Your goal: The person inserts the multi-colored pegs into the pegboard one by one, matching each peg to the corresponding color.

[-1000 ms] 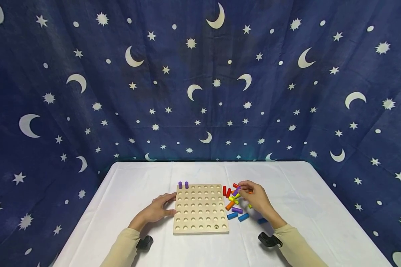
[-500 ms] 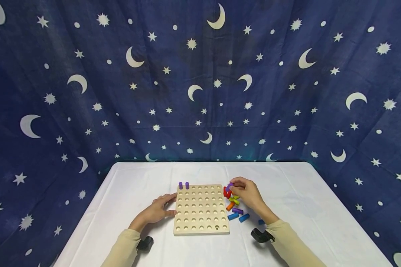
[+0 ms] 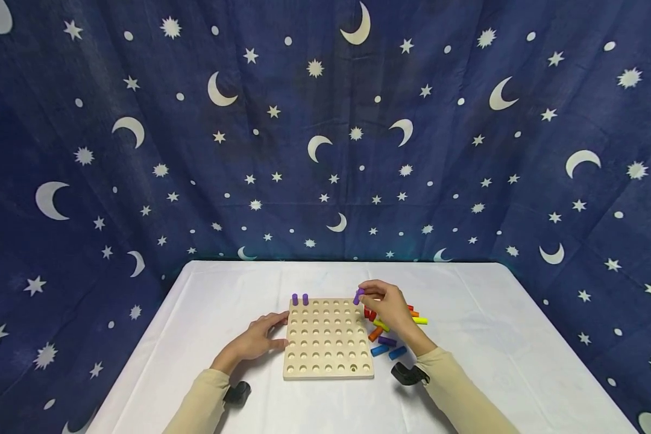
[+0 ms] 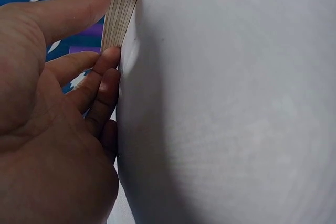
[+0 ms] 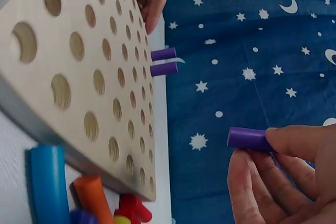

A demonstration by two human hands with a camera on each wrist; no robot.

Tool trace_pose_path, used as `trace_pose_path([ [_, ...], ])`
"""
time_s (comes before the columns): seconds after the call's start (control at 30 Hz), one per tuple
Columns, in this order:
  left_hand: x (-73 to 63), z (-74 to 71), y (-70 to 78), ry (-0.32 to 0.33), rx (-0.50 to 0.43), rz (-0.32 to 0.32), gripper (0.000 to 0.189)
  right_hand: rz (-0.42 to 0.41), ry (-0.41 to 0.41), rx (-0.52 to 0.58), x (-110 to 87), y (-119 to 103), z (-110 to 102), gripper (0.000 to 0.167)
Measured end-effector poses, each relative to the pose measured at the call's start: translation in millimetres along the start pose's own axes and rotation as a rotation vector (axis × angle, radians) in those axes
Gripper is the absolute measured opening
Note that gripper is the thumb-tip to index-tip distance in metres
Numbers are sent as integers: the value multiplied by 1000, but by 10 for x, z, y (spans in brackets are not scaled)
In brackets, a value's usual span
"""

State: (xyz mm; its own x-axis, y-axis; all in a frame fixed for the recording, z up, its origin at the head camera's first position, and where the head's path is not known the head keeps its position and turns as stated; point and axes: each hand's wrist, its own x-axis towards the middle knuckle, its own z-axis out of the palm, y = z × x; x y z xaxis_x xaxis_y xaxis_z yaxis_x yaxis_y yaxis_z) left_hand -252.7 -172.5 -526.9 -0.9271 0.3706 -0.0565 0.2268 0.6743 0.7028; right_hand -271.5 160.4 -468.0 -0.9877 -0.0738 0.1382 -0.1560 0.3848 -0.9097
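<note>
A wooden pegboard (image 3: 328,337) with rows of round holes lies on the table. Two purple pegs (image 3: 300,299) stand in its far left holes. My left hand (image 3: 257,339) rests against the left edge; in the left wrist view, thumb and fingertips touch the board's side (image 4: 123,11). Between thumb and fingers, my right hand (image 3: 387,306) pinches another purple peg (image 5: 248,138) over the far right corner, tilted in the head view. The right wrist view shows this peg apart from the holes.
Right of the board lie loose pegs: blue pegs (image 3: 398,352), a purple peg (image 3: 387,341), an orange peg (image 3: 375,334), a yellow peg (image 3: 420,320) and red ones, partly hidden under the right hand. White cloth (image 3: 239,283) covers the table; a starry curtain (image 3: 325,181) hangs behind.
My right hand has carried the purple peg leftward from the loose pile to the board's far right corner. The left hand keeps its place at the board's edge.
</note>
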Motion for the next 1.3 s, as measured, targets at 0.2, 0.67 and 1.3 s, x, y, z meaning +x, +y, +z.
trace_pose_path([
  [0.2, 3, 5, -7, -1, 6, -1, 73, -1, 0, 27, 26, -45, 126, 21],
  [0.67, -7, -4, 31, 0, -5, 5, 72, -38, -9, 76, 150, -43, 456, 20],
  [1.3, -26, 0, 44, 2, -6, 16, 71, -31, -36, 91, 301, -19, 823, 18],
])
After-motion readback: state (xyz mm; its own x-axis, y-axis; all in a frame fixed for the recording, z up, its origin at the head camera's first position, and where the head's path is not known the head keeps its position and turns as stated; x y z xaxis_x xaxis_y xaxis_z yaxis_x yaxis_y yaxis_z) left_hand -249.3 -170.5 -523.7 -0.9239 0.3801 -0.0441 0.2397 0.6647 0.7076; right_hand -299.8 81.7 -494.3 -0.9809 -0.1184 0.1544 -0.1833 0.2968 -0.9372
